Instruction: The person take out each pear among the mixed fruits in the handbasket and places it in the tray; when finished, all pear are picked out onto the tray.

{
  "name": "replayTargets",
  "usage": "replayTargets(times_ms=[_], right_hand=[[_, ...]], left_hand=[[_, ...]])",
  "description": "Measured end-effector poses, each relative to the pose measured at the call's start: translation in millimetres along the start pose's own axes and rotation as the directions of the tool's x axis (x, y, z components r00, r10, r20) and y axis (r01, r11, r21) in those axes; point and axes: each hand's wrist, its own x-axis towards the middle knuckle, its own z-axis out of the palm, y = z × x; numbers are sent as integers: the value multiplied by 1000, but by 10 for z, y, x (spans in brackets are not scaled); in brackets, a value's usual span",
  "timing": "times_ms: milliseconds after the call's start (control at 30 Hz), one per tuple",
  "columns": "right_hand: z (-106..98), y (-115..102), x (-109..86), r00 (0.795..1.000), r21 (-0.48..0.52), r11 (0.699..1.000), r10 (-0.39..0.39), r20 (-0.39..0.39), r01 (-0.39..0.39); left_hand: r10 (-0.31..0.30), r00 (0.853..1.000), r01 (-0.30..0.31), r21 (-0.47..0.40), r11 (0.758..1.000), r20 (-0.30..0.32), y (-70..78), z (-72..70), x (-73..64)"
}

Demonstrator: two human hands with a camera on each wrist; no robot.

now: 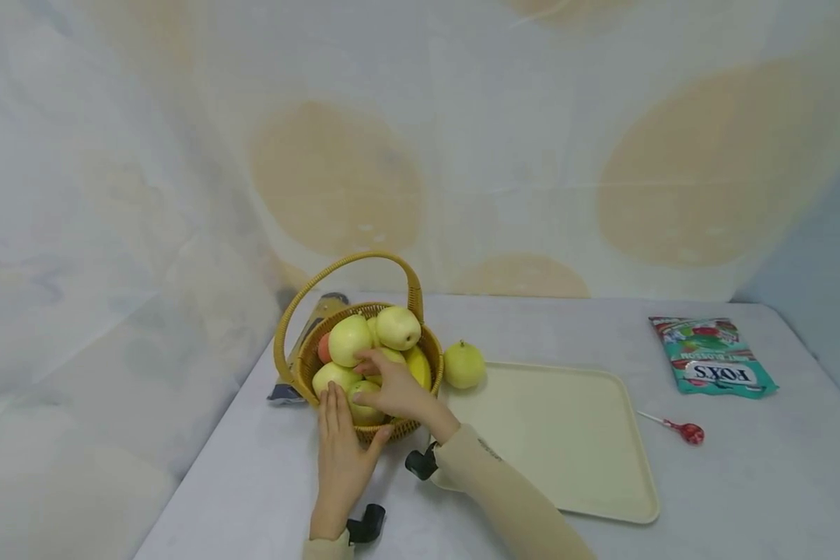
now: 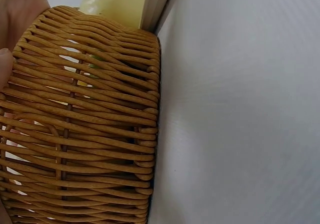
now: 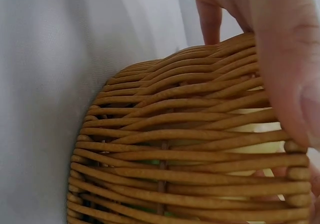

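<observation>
A round wicker basket (image 1: 437, 342) with a tall arched handle (image 1: 343, 264) holds several pale green fruits (image 1: 350, 341), a yellow banana (image 1: 418, 367) and a reddish fruit (image 1: 323, 348). My left hand (image 1: 343, 451) rests against the basket's near left side, fingers extended up over the rim and thumb spread to the right. From the right, my right hand (image 1: 395, 386) reaches in over the near rim, its loosely bent fingers and thumb touching the pale green fruits. In both wrist views the basket's woven side (image 2: 85, 119) (image 3: 190, 149) fills much of the picture.
Just right of the basket sits another pale green fruit (image 1: 464, 365), at the corner of a cream tray (image 1: 553, 435). Farther right lie a red lollipop (image 1: 689, 433) and a teal FOX'S candy bag (image 1: 714, 356). A brown and dark blue packet (image 1: 287, 393) lies behind the basket.
</observation>
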Motion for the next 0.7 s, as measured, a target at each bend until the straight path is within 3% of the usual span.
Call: replayTargets(times_ms=[333, 567, 700], right_hand=[[48, 27, 50, 998, -30, 1000, -6, 57, 7], [39, 45, 76, 983, -174, 983, -22, 182, 55], [53, 44, 68, 980, -219, 971, -49, 194, 92]], left_hand=[[-22, 999, 22, -8, 1000, 28, 20, -19, 2], [-19, 1000, 19, -8, 1000, 18, 19, -9, -11], [-11, 1000, 11, -5, 1000, 7, 14, -3, -27]])
